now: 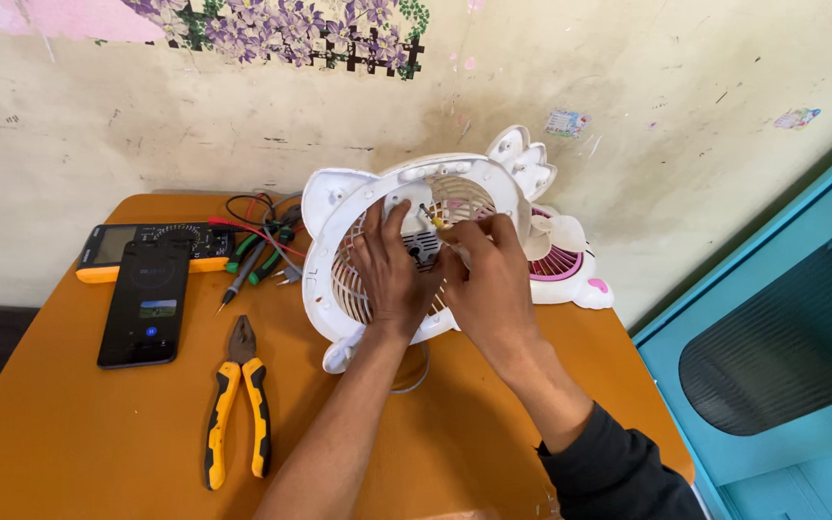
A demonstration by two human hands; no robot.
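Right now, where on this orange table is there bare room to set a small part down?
Bare patches: the near left corner of the table, left of the pliers and below the phone; also between the pliers and the left hand. Crowded: the back, with the multimeter, probes and white fan housing.

on the table (69, 433), phone (146, 300) lies left of pliers (239, 403), fan housing (339, 221) right of both.

1. Cream wall (146, 116) behind, scuffed and stained, with small stickers dotted about.
2. A painted band of purple flowers (272, 29) over a dark fence runs along the top.
3. Orange surface (69, 433) sits against the wall, evenly lit.
4. Teal cabinet (772, 318) stands at the right with a dark mesh panel.
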